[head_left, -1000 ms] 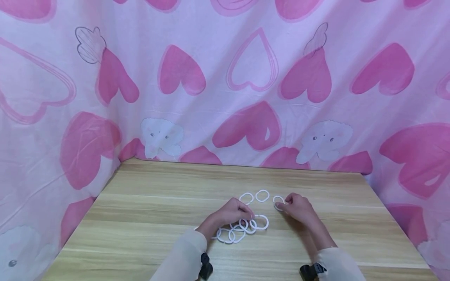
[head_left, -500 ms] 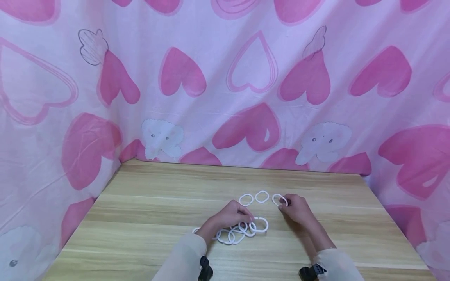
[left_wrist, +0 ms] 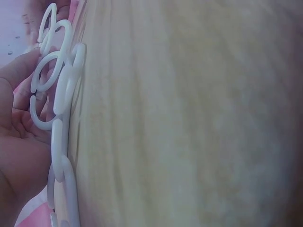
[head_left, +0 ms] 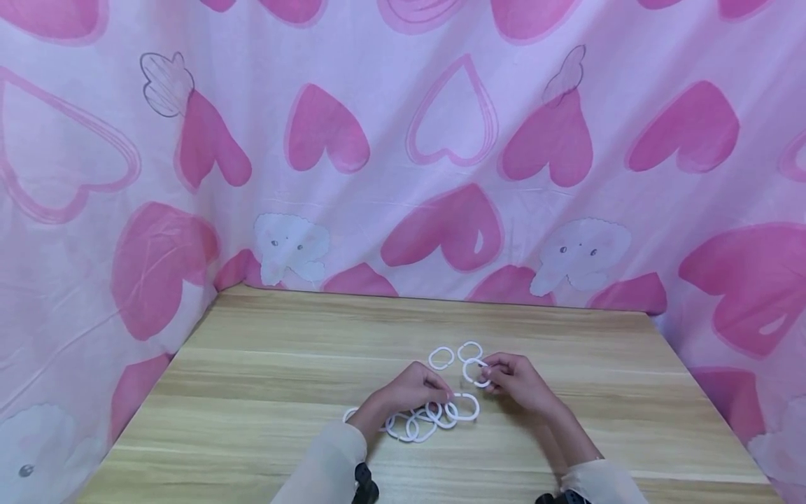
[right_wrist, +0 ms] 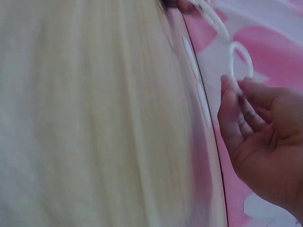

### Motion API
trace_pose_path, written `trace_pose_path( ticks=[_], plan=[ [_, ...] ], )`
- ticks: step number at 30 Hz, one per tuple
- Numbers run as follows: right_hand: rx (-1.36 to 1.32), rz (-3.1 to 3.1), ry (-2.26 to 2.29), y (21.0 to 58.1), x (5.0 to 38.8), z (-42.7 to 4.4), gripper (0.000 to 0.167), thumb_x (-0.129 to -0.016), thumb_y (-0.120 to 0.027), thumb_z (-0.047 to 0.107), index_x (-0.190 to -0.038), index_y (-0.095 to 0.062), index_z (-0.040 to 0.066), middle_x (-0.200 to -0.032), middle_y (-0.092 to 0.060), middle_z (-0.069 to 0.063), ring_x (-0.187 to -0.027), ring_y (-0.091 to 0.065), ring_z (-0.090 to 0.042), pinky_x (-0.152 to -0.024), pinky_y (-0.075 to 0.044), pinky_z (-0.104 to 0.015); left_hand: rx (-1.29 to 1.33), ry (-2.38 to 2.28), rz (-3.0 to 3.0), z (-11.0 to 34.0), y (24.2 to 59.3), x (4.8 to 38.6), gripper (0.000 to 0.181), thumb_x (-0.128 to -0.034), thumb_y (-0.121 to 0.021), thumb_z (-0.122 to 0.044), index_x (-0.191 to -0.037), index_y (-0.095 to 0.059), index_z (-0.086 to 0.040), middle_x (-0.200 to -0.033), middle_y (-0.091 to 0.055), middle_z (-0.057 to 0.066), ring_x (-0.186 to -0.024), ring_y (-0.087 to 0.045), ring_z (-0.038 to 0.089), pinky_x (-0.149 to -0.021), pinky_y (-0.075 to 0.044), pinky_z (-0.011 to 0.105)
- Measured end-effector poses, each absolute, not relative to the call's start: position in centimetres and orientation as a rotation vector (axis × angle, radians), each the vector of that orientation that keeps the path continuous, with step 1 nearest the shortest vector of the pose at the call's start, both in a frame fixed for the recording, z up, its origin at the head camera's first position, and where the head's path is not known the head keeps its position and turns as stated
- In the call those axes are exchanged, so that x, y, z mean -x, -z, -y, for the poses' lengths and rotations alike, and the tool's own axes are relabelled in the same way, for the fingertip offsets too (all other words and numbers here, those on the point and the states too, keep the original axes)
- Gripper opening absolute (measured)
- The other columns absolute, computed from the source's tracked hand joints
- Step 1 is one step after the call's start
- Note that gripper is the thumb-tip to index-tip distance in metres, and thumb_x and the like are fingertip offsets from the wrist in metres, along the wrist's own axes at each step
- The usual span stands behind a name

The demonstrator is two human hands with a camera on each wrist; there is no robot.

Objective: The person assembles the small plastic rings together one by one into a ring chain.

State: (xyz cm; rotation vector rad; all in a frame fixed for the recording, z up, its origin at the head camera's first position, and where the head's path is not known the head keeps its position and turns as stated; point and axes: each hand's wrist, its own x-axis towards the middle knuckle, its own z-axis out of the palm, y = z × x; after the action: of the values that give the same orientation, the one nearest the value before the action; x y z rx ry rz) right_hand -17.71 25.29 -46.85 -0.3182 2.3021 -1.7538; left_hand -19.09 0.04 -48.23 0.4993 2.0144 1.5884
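My left hand [head_left: 406, 388] pinches a chain of white plastic links [left_wrist: 57, 158] near its right end, and one C-shaped link [head_left: 477, 406] sticks out past the fingertips. Several more joined links hang or lie below that palm, partly hidden by the hand. Between its thumb and fingertips, my right hand [head_left: 519, 381] holds a single white link [right_wrist: 232, 61], raised above the table and tilted. A small gap shows in this link's outline in the head view. It is apart from the chain, a short way beyond its right end.
Two loose white links lie flat behind the hands: a left one [head_left: 431, 358] and a right one [head_left: 470, 343], which the held link partly overlaps in the head view. The wood-grain table [head_left: 283, 364] ends at a pink heart-patterned curtain [head_left: 352, 231].
My right hand has picked up the rightmost loose link, turned it in the fingers and brought it left, nearer the chain. The left hand keeps its pinch, almost in place.
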Motion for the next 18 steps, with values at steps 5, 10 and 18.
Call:
trace_pose_path(
  ticks=[5,10,18],
  plan=[
    [0.458,-2.241,1.791,46.9,17.1,-23.9,0.033,-0.098,-0.059,0.000,-0.117,-0.054,-0.027,-0.083,-0.071,0.005,-0.070,-0.065,0.000,-0.066,-0.059,-0.019,-0.506,-1.598,-2.005,0.2,48.3,19.1,0.015,-0.0881,-0.074,-0.004,-0.097,-0.077,0.007,-0.082,-0.077,0.022,-0.056,-0.059,0.004,-0.053,-0.047,0.015],
    [0.474,-2.268,1.777,47.1,16.8,-23.3,0.030,-0.097,-0.060,-0.001,-0.116,-0.058,-0.025,-0.080,-0.069,0.009,-0.069,-0.063,0.003,-0.061,-0.054,-0.015,-0.547,-1.594,-1.989,0.3,48.2,18.9,0.016,-0.0884,-0.073,-0.003,-0.098,-0.076,0.009,-0.084,-0.076,0.025,-0.057,-0.060,0.003,-0.055,-0.048,0.015],
    [0.484,-2.338,1.772,47.6,16.8,-23.2,0.028,-0.097,-0.062,0.000,-0.115,-0.062,-0.021,-0.083,-0.070,0.002,-0.072,-0.063,0.003,-0.066,-0.057,-0.016,-0.550,-1.599,-2.010,0.3,48.3,18.8,0.017,-0.0888,-0.073,-0.005,-0.099,-0.076,0.008,-0.087,-0.077,0.024,-0.057,-0.058,0.003,-0.056,-0.048,0.015]
  ],
)
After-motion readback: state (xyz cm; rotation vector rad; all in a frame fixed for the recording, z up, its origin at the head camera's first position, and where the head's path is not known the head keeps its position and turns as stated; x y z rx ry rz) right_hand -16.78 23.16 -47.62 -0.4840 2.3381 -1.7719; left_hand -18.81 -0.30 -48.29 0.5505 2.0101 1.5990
